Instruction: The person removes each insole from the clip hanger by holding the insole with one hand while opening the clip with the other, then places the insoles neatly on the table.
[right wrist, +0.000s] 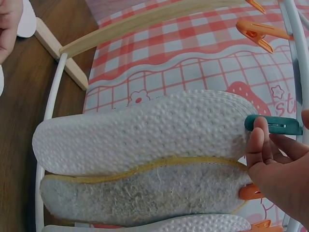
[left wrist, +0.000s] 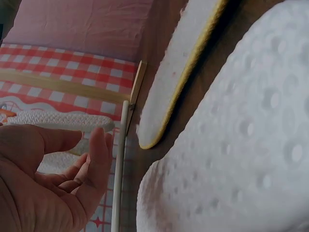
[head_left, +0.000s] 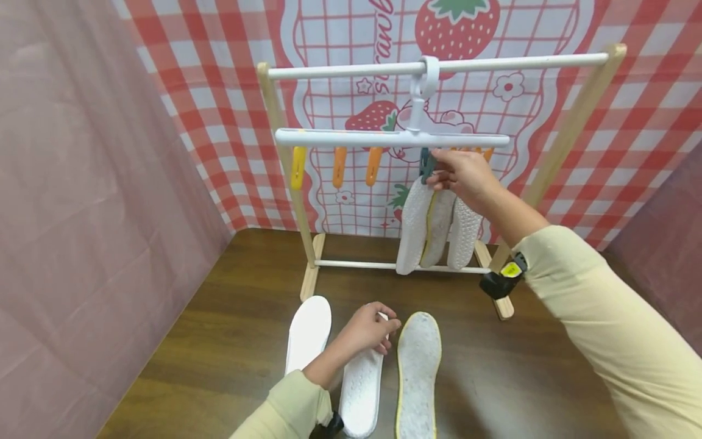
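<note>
My right hand (head_left: 460,174) is up at the hanger (head_left: 351,139), its fingers on a dark green clip (right wrist: 277,124). From that clip hangs a bumpy white insole (right wrist: 145,130). Beside it hang a grey fuzzy insole (right wrist: 145,193) with yellow edging and another white insole (head_left: 465,235). My left hand (head_left: 368,329) hovers low, over a white insole (head_left: 362,390) on the table. In the left wrist view its thumb and fingers are apart and loosely bent, with nothing between them. The right thumb is mostly cut off in the right wrist view.
A rack with wooden legs (head_left: 576,122) and a white top rail (head_left: 504,63) carries the hanger. Yellow (head_left: 298,167) and orange clips (head_left: 340,167) hang at its left. Another white insole (head_left: 309,332) and a yellow-edged grey one (head_left: 419,372) lie on the brown table (head_left: 219,366).
</note>
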A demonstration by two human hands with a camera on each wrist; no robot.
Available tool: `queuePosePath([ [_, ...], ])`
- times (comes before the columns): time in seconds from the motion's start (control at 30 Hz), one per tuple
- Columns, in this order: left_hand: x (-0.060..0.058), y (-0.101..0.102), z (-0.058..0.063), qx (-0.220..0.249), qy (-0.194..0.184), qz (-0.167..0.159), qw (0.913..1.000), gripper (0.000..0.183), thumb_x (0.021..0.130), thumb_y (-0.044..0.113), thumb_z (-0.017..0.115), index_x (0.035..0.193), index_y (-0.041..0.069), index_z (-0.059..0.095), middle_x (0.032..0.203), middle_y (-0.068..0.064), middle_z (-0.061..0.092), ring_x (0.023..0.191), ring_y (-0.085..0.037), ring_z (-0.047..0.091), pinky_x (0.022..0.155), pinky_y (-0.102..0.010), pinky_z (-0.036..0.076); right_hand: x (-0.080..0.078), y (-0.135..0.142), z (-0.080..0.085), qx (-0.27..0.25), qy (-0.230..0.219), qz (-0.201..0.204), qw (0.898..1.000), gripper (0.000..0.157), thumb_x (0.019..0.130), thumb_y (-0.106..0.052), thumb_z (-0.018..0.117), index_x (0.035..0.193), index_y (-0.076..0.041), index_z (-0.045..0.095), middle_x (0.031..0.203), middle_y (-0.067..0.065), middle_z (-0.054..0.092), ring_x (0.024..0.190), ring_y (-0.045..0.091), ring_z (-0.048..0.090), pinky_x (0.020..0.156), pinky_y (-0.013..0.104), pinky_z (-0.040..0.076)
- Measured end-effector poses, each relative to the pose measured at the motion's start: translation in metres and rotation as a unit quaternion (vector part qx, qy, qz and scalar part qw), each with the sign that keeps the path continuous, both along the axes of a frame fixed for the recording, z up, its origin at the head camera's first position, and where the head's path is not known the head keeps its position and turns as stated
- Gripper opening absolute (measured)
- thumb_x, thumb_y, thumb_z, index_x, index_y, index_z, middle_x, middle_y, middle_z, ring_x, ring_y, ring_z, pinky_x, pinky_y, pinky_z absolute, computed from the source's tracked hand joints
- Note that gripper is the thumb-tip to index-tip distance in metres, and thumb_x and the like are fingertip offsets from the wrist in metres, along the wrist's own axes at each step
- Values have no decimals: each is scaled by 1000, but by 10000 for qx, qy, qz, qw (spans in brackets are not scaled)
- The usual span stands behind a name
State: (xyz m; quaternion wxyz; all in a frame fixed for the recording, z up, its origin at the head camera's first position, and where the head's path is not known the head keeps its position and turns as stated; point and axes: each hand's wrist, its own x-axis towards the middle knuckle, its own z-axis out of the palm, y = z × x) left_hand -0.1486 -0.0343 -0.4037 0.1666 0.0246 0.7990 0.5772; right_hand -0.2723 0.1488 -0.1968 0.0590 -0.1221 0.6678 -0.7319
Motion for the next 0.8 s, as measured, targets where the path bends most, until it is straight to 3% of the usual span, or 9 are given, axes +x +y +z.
queuePosePath([
  [0.17,-4,-3,2,162,44,130,9998,21,90,14,61,104,0,57,85,-21,65,59,-23,65,49,-29,56,1,0,1,-116,-93,95,9998,17,95,-23,54,89,-7,56,74,0,59,62,11,61,56,20,49],
  [0.5,-14,-10,11,295,326,216,9988,23,91,17,59,105,-1,57,91,-22,67,59,-15,62,52,-26,56,3,2,0,114,46,157,9998,19,97,-23,49,96,-5,55,84,0,61,66,10,60,59,19,49],
  [0.8,-27,-17,29,347,790,588,9945,26,91,21,58,106,0,59,93,-21,68,70,-25,67,57,-26,56,3,3,-2,161,98,136,9997,22,97,-21,49,101,0,52,82,-2,62,65,8,60,59,17,49],
])
